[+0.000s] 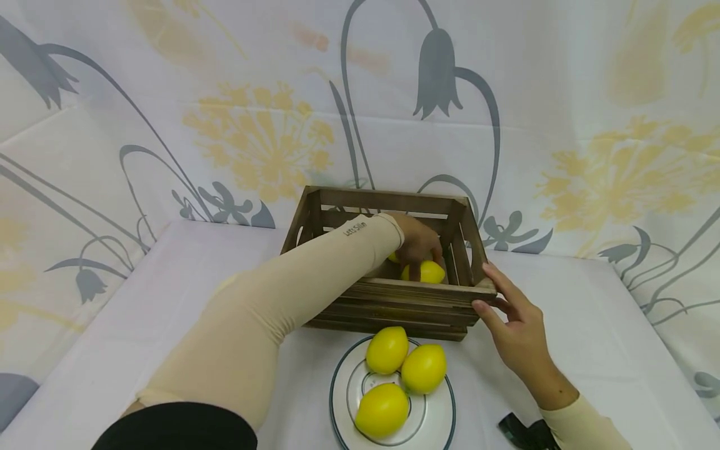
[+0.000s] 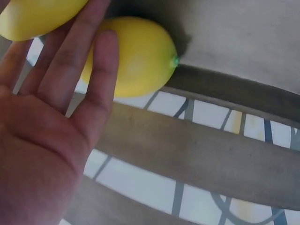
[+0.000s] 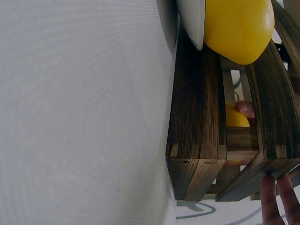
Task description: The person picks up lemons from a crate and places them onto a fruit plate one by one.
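A brown slatted wooden crate (image 1: 394, 306) stands in the middle of the head view. My left hand (image 1: 419, 240) reaches down inside it. Its fingers lie around a lemon (image 2: 37, 16), seen at the upper left in the left wrist view. Another lemon (image 2: 145, 56) lies by the little finger, against the slats. The head view shows one yellow lemon (image 1: 430, 272) right at the fingers and a bit of another behind the hand. At the crate's front right corner, my right hand (image 1: 520, 334) grips the wood, its thumb at the front and fingers along the side.
In front of the crate, a white plate (image 1: 441, 425) with a dark rim bears three lemons (image 1: 382, 410). A small black object (image 1: 520, 431) shows beside the right wrist. Behind the crate hangs a flower-patterned cloth (image 1: 270, 144); a white cloth (image 1: 607, 337) covers the table.
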Demonstrator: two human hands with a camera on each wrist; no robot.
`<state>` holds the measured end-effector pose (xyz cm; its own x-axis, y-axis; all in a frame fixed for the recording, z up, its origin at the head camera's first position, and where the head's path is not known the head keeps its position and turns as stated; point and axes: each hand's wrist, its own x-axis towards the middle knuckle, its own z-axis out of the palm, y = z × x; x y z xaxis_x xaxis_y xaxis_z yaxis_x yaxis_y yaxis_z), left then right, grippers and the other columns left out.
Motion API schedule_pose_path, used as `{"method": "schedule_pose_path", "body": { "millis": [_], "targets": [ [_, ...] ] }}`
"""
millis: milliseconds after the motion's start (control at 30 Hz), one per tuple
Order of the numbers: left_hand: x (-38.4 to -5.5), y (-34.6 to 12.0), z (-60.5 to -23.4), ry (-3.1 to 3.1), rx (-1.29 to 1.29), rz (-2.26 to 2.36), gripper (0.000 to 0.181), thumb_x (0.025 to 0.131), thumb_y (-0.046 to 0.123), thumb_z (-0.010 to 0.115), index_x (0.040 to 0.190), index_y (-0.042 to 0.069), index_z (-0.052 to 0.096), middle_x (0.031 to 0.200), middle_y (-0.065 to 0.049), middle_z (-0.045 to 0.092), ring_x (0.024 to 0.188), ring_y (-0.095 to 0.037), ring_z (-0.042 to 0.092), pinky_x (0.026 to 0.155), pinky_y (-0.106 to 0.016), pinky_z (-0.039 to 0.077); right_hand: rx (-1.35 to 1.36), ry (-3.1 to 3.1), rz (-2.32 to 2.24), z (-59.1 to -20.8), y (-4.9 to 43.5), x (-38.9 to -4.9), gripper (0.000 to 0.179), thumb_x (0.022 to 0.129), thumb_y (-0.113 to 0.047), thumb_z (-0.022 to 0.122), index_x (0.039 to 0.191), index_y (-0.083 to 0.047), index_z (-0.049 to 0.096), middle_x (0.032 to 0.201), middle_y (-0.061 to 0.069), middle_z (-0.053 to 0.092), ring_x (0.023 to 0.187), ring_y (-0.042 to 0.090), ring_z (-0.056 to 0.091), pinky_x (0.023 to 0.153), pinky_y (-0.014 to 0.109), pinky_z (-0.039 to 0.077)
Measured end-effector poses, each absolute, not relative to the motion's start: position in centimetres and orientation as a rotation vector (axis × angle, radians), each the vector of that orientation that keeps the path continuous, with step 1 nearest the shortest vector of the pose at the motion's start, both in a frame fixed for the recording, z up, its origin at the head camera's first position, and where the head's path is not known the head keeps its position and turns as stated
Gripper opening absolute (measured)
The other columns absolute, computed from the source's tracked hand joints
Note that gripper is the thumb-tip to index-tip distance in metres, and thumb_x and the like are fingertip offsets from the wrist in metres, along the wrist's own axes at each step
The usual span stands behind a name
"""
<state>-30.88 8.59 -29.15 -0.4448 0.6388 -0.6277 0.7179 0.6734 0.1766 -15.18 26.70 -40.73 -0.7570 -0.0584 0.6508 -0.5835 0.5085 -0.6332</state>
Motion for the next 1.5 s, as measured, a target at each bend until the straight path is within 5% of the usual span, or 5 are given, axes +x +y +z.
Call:
{"method": "schedule_pose_path", "body": {
  "millis": [600,933,1500],
  "targets": [
    [-31.1,7.1,-26.2,2.274,1.198,0.334,0.058,0.086,0.019,0.080,0.136,0.016,0.051,0.128,-0.001,0.056,0.108,-0.015,0.059,0.090,-0.023,0.052,0.524,-2.175,1.203,-40.5,26.4,-15.1,0.063,0.084,0.014,0.070,0.143,0.000,0.052,0.151,-0.013,0.049,0.119,-0.008,0.054,0.095,0.005,0.045],
    [-30.1,5.7,-24.0,2.290,1.272,0.501,0.060,0.087,0.019,0.079,0.138,0.018,0.048,0.139,-0.004,0.054,0.125,-0.015,0.052,0.103,-0.028,0.047,0.526,-2.154,1.210,-40.4,26.5,-15.2,0.063,0.084,0.013,0.070,0.142,0.000,0.052,0.150,-0.009,0.050,0.119,-0.008,0.054,0.095,0.004,0.044],
    [-28.9,2.6,-22.4,2.377,1.271,0.664,0.063,0.088,0.024,0.076,0.143,0.019,0.045,0.139,-0.003,0.055,0.119,-0.013,0.056,0.098,-0.023,0.049,0.519,-2.137,1.210,-40.5,27.1,-15.7,0.064,0.082,0.016,0.070,0.142,0.001,0.053,0.150,-0.010,0.050,0.123,-0.008,0.053,0.094,0.003,0.044]
  ]
}}
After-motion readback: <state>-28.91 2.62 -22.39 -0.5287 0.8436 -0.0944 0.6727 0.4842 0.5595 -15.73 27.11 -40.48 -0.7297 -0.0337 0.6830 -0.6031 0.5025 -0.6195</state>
